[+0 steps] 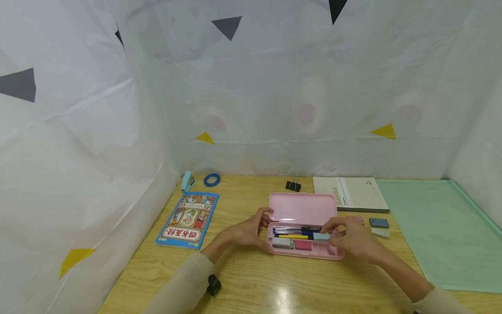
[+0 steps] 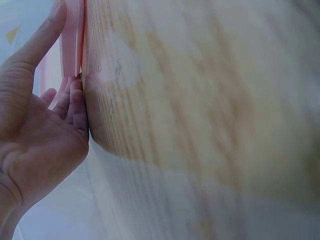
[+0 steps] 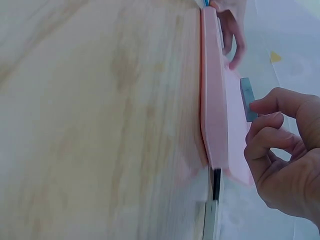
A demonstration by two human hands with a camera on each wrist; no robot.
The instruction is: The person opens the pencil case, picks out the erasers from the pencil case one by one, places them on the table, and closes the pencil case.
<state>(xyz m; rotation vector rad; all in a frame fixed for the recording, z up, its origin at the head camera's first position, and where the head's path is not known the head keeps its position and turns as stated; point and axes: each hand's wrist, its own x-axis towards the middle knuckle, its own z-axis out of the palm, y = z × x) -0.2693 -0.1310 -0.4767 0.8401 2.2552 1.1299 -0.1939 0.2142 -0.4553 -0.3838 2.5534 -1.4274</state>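
My R hand [image 1: 354,237] pinches a small pale-blue rectangular block [image 3: 248,100] betw. thumb & fingertips, approx. above the R end of the open pink plastic pencil case [image 1: 322,250]. My L hand [image 1: 247,231] is spread wide, gripping the case's 9 o'clock end, thumb at front, fingers toward the hinge. Lid's up at 12 o'clock. Inside: yellow-and-black pen [image 1: 292,237], a whitish block [image 1: 282,243] & a deep-pink block [image 1: 303,245] nearer 6 o'clock. Around the case on the wooden table [image 1: 251,279]: black binder clip [image 1: 293,186] approx. 12 o'clock, beige-covered notebook [image 1: 364,196] at 2, dark blue-grey block [image 1: 378,223] at 3, blue-bordered illustrated book [image 1: 188,220] at 9, blue ring [image 1: 211,175] at 10.
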